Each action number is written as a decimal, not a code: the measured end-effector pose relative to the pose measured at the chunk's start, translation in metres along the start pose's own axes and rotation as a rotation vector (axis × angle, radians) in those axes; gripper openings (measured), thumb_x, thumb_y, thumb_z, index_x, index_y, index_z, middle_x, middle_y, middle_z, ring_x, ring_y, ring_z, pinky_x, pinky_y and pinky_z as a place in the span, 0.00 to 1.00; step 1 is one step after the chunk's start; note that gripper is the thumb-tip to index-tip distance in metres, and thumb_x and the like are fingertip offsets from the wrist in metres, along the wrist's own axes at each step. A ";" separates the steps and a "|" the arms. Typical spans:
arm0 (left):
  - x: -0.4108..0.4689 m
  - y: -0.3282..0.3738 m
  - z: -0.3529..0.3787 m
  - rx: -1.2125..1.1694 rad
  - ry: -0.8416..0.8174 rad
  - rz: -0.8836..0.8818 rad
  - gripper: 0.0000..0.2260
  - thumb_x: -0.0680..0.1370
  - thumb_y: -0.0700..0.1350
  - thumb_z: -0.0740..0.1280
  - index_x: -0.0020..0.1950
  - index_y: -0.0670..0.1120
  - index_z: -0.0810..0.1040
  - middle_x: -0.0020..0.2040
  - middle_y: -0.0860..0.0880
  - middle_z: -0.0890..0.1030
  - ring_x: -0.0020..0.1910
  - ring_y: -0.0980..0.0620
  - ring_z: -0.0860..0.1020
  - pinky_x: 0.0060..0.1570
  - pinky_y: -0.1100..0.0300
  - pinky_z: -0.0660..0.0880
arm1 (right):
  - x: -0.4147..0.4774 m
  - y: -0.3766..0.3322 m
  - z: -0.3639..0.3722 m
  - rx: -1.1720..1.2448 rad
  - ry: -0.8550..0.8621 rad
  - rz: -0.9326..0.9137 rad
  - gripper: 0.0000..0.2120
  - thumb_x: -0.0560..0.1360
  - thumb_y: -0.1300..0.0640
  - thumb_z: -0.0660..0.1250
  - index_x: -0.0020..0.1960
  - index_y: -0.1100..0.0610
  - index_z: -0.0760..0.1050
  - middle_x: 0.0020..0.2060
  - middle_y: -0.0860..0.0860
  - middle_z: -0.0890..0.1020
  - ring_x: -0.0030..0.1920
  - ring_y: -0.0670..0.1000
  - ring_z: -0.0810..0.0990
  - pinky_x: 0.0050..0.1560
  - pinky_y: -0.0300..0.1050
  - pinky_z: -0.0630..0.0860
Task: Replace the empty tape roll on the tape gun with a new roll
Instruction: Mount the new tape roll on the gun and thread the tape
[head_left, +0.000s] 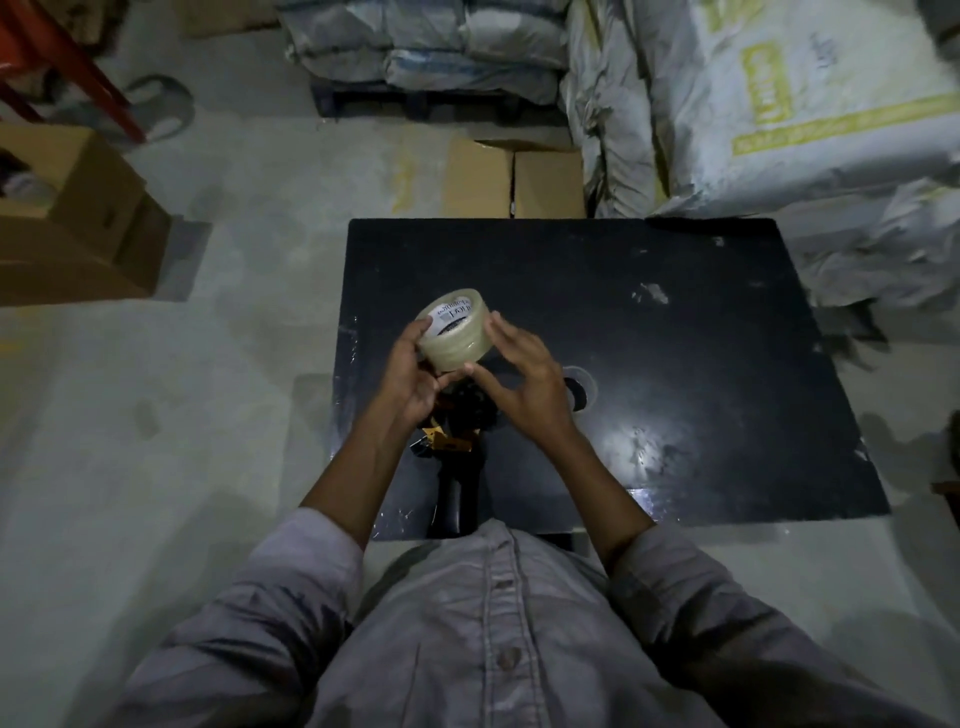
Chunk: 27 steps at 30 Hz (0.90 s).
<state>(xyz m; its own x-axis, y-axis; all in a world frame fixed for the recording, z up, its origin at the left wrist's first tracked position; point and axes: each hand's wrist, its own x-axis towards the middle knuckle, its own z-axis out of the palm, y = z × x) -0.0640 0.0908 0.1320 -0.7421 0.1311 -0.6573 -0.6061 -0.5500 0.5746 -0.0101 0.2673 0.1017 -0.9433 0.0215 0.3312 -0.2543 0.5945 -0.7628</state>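
Observation:
A full roll of clear tape (457, 335) with a printed white core label is held above the black table (675, 364). My left hand (415, 379) grips the roll from the left and below. My right hand (524, 379) touches its right side with thumb and fingertips, fingers spread. Under my hands lies the tape gun (457, 431), black with an orange part, its handle pointing toward me; my hands hide much of it. An empty tape core (579, 392) lies flat on the table just right of my right hand.
Cardboard boxes (72, 218) stand on the floor at left, another box (514, 182) behind the table. Stacked grey sacks (779, 114) crowd the back and right. A red metal frame (62, 57) is at top left.

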 end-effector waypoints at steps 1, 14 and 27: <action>-0.001 -0.001 -0.003 0.010 -0.003 0.000 0.10 0.85 0.49 0.69 0.61 0.45 0.82 0.59 0.40 0.84 0.57 0.40 0.85 0.49 0.46 0.86 | -0.002 -0.002 0.000 0.018 0.035 0.036 0.30 0.80 0.48 0.81 0.78 0.58 0.81 0.78 0.55 0.81 0.76 0.56 0.80 0.76 0.57 0.79; -0.013 0.011 -0.022 0.477 -0.203 -0.036 0.29 0.80 0.65 0.72 0.68 0.42 0.84 0.51 0.41 0.84 0.38 0.44 0.83 0.22 0.58 0.76 | -0.004 -0.001 -0.041 0.107 -0.218 0.085 0.16 0.74 0.50 0.85 0.60 0.50 0.89 0.74 0.46 0.82 0.81 0.53 0.71 0.80 0.60 0.72; -0.017 0.014 -0.022 1.099 -0.263 0.522 0.24 0.79 0.61 0.77 0.74 0.70 0.77 0.76 0.51 0.71 0.74 0.48 0.70 0.73 0.41 0.76 | 0.000 0.004 -0.038 -0.014 -0.090 0.078 0.17 0.76 0.45 0.79 0.59 0.53 0.88 0.55 0.40 0.85 0.65 0.55 0.78 0.63 0.59 0.82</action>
<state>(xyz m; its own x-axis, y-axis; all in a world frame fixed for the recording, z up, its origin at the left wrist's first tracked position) -0.0536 0.0626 0.1411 -0.9242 0.3352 -0.1832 -0.0459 0.3785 0.9245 -0.0028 0.3009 0.1196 -0.9755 -0.0037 0.2199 -0.1773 0.6048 -0.7764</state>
